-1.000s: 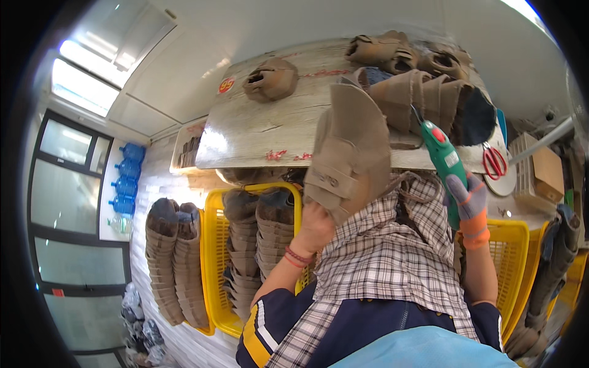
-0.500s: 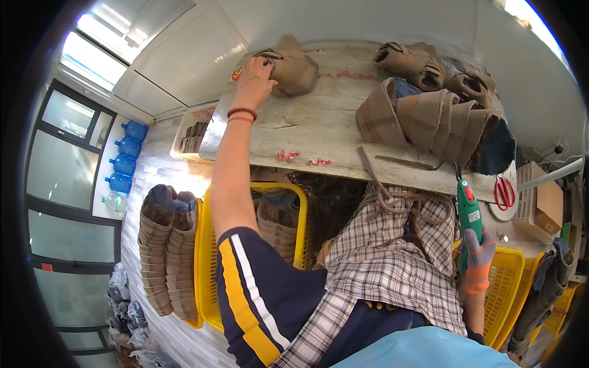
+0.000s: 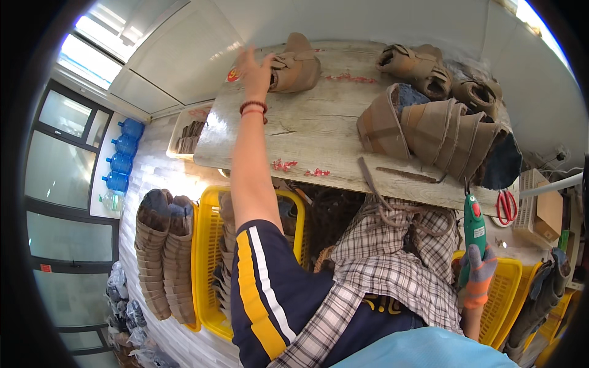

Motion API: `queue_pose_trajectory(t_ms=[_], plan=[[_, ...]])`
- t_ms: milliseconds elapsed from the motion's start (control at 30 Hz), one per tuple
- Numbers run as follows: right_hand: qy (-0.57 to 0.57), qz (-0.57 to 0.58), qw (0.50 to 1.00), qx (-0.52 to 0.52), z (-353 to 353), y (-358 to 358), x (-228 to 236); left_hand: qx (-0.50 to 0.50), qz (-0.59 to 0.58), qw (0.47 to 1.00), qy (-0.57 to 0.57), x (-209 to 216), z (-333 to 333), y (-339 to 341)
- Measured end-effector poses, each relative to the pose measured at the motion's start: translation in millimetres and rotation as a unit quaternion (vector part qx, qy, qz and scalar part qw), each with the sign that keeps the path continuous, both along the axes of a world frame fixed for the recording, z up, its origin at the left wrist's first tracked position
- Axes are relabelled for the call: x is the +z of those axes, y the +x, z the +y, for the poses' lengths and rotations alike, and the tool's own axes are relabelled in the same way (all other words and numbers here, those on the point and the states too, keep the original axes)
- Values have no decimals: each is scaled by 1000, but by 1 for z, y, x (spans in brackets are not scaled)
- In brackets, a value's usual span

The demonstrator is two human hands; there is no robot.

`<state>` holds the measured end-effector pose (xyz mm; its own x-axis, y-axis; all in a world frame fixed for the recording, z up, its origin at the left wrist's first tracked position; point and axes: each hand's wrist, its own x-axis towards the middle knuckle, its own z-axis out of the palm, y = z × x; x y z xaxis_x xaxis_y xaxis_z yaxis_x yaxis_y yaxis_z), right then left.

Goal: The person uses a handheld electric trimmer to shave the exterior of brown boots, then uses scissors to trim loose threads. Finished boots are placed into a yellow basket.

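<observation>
My bare left hand (image 3: pixel 255 72), with a beaded bracelet at the wrist, is stretched out to the far left of the worktable (image 3: pixel 294 132). Its fingers are spread beside a brown shoe upper (image 3: pixel 299 69), and I cannot tell whether they touch it. In a grey and orange glove, my right hand (image 3: pixel 480 279) grips a green handheld electric tool (image 3: pixel 474 224) with a red button and thin metal prongs. The tool points up near the table's front edge. Nested brown uppers (image 3: pixel 438 132) lie at the right, with more uppers (image 3: pixel 414 64) behind them.
Red-handled scissors (image 3: pixel 506 207) lie at the right table edge. A dark strip (image 3: pixel 410 175) rests along the front. Yellow baskets (image 3: pixel 211 245) stand below on both sides, and stacked uppers (image 3: pixel 152 257) lean at the left. Blue water bottles (image 3: pixel 126 145) line the wall.
My left hand has come off the top of the shoe upper, and its fingers have spread. The green tool stays in my right hand, slightly lower in the picture.
</observation>
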<state>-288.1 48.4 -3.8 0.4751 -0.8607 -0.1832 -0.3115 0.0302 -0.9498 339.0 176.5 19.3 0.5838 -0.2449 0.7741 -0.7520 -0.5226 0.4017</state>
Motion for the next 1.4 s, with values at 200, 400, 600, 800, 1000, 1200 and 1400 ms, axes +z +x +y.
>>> queue_pose_trajectory(t_ms=[200, 400, 600, 800, 1000, 1200, 1400], plan=[[27, -45, 998, -37, 2, -16, -7, 180, 174, 901, -355, -114, 55, -59], [5, -60, 998, -2, -1, -17, -4, -230, 570, 760, -214, -148, -40, -198], [9, -45, 998, 35, -6, -12, -16, -364, 699, 507, -349, -127, -82, -240], [-83, -50, 994, 46, -30, 3, -20, -397, 612, 526, -438, -73, -10, -227], [-417, -36, 904, 88, -31, 34, -7, -434, 690, 327, -478, -16, 60, -228], [-628, -42, 768, 115, -49, 29, -25, -432, 766, 206, -430, -24, 49, -270], [-647, 2, 754, 114, -63, 2, -38, -377, 794, 138, -457, -43, 39, -292]])
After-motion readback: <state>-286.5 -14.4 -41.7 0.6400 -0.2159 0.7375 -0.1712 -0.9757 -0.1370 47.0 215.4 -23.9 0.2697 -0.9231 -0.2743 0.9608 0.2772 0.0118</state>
